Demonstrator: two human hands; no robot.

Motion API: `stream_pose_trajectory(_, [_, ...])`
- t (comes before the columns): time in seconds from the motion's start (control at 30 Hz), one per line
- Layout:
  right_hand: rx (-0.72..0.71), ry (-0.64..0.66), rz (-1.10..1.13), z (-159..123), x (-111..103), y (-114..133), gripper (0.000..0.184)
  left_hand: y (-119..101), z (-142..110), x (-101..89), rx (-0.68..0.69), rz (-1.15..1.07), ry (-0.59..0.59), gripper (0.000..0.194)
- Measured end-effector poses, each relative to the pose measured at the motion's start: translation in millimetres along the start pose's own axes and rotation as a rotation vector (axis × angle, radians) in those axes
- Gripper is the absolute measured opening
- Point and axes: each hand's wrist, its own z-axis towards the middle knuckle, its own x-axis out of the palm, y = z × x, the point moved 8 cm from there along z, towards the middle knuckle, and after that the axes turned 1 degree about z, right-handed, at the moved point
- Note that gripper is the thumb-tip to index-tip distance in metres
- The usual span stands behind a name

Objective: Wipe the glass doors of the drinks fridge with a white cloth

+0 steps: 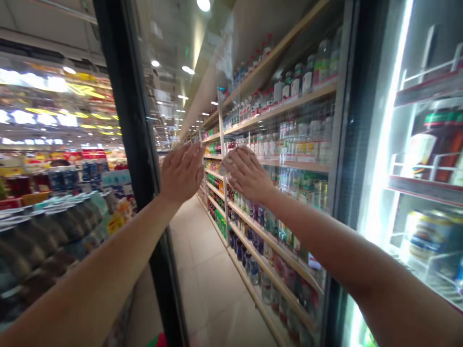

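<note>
A glass cooler door (195, 270) with a black frame stands swung open in front of me, and both my arms reach out to it. My left hand (182, 172) lies flat near the frame's left side, fingers stretched out and nothing visible in it. To its right, my right hand (249, 174) presses a whitish cloth or tissue (224, 167) on the glass. Only the edges of the cloth show past the fingers, so its exact kind is unclear. Through the pane, shelves of bottles (296, 77) appear.
The lit cooler interior (379, 193) is at the right, with wire racks, dark bottles (441, 140) and cans (427, 236). Left of the door frame (126, 96), rows of packed drinks (47, 231) stand close by. Pale floor tiles (202, 241) run along the shelves.
</note>
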Motion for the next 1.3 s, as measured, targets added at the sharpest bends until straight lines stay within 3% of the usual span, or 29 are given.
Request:
stream_pose_trajectory(0.07, [0.007,0.012,-0.022,5,-6,-21,0.051,21,8,-9.6,-0.13,0.007,-0.079,0.058])
stream_pose_trajectory(0.13, [0.155,-0.049,-0.06,14,-18,-55,0.051,38,12,-14.0,-0.25,0.009,-0.129,0.063])
stream_pose_trajectory(0.23, [0.359,-0.157,-0.097,18,-28,-84,0.055,46,13,-8.9,-0.258,-0.017,-0.097,0.063])
stream_pose_trajectory(0.3, [0.298,-0.144,-0.09,18,-25,-77,0.06,48,13,-9.6,-0.231,-0.044,-0.108,0.061])
stream_pose_trajectory(0.4, [0.071,-0.044,-0.066,24,-19,-64,0.059,58,23,-22.2,-0.252,-0.067,-0.208,0.054])
stream_pose_trajectory(0.47, [0.053,-0.024,-0.067,36,-24,-79,0.054,66,38,-29.4,-0.273,-0.045,-0.244,0.051])
stream_pose_trajectory(0.6, [0.34,-0.141,-0.094,58,-46,-131,0.056,66,77,-22.2,-0.163,0.017,-0.141,0.064])
stream_pose_trajectory(0.67, [0.42,-0.187,-0.108,58,-49,-136,0.058,65,89,-15.2,-0.148,0.024,-0.078,0.07])
stream_pose_trajectory(0.8, [0.263,-0.132,-0.082,54,-46,-120,0.063,63,101,-21.7,-0.163,0.109,-0.078,0.063])
stream_pose_trajectory(0.87, [0.2,-0.12,-0.037,54,-49,-129,0.061,65,109,-26.8,-0.19,0.134,-0.088,0.06])
stream_pose_trajectory(0.93, [0.262,-0.2,0.017,56,-56,-154,0.058,72,118,-24.7,-0.233,0.121,-0.077,0.06])
stream_pose_trajectory(1.03, [0.47,-0.425,0.104,55,-64,-185,0.058,85,127,-11.6,-0.291,0.105,-0.051,0.069])
stream_pose_trajectory(1.1, [0.512,-0.453,0.117,54,-60,-180,0.06,90,129,-1.1,-0.302,0.084,-0.006,0.072])
stream_pose_trajectory(1.23, [0.251,-0.222,0.096,62,-54,-147,0.061,89,128,4.3,-0.303,0.115,0.063,0.072])
stream_pose_trajectory(1.3, [0.205,-0.191,0.106,66,-60,-153,0.06,86,128,0.2,-0.318,0.156,0.062,0.072])
